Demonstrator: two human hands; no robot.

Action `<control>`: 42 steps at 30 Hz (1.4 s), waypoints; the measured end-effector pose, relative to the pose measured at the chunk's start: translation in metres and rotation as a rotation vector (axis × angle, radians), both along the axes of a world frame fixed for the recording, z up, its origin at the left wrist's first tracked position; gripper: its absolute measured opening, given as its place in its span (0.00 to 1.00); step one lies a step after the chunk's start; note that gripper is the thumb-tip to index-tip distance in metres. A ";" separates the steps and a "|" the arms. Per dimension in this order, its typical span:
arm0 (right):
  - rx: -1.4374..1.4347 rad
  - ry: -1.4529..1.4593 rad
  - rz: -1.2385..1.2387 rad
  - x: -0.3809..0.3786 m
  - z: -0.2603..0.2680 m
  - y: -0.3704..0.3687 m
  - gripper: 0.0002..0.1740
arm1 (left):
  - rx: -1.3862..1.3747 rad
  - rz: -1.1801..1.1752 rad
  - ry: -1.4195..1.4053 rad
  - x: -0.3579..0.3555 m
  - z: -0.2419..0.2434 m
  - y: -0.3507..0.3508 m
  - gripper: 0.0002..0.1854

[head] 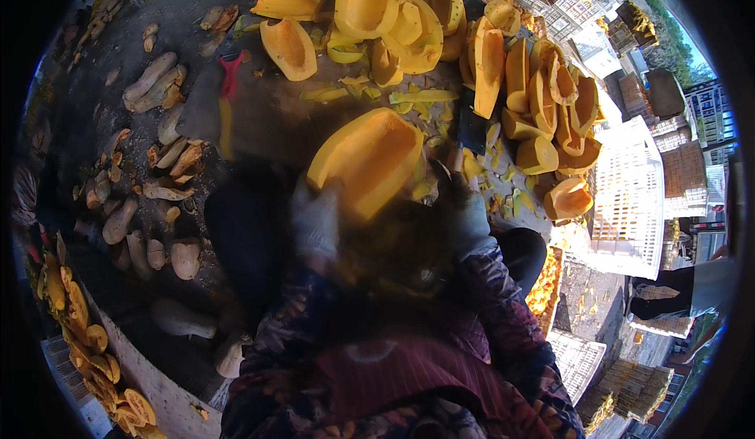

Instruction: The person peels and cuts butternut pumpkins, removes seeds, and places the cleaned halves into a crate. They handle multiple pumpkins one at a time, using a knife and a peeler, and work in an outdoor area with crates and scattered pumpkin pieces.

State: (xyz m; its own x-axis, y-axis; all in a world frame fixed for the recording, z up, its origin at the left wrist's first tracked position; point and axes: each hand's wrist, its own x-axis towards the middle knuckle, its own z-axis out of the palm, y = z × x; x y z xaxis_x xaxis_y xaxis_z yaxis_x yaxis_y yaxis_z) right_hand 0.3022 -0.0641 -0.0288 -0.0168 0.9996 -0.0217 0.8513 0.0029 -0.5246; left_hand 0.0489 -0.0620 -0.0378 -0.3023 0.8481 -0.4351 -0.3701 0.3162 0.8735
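Observation:
A peeled, hollowed half of a squash (365, 162) is tilted in front of me, its orange cavity facing up. My left hand (318, 218), in a pale glove, grips its lower left edge. My right hand (469, 209) wears a glove with dark fingers and a pale cuff. Its fingers are at the wooden handle of a cleaver (473, 123); blur hides whether they close around it. The dark blade lies on the work surface among yellow peelings (424, 96). A pink-headed peeler (231, 73) lies at the far left of the surface.
Peeled squash halves are heaped at the back (365, 3) and right (542, 97). Unpeeled squash (186, 257) and scraps lie on the left ground. Plastic crates (628, 197) stand at right, beside a tray of orange pulp (545, 286). Another person (678, 288) is at far right.

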 end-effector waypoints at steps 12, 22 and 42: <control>0.114 -0.529 0.330 -0.016 0.000 0.112 0.09 | -0.016 -0.307 0.590 -0.007 0.052 -0.001 0.30; -0.047 -0.610 0.235 -0.023 0.001 0.112 0.12 | 0.133 -0.337 0.690 -0.003 0.047 -0.002 0.32; -0.199 -0.810 0.388 -0.030 -0.032 0.121 0.16 | 0.226 -0.351 0.881 0.003 0.041 -0.005 0.32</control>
State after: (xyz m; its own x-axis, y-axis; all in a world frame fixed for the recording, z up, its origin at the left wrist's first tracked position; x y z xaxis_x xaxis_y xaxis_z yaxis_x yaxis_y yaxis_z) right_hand 0.2723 0.0566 -0.0603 -0.2550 0.9037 -0.3439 0.9172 0.3387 0.2098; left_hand 0.0518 -0.0671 0.0030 -0.1556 0.9878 0.0097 0.5283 0.0749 0.8458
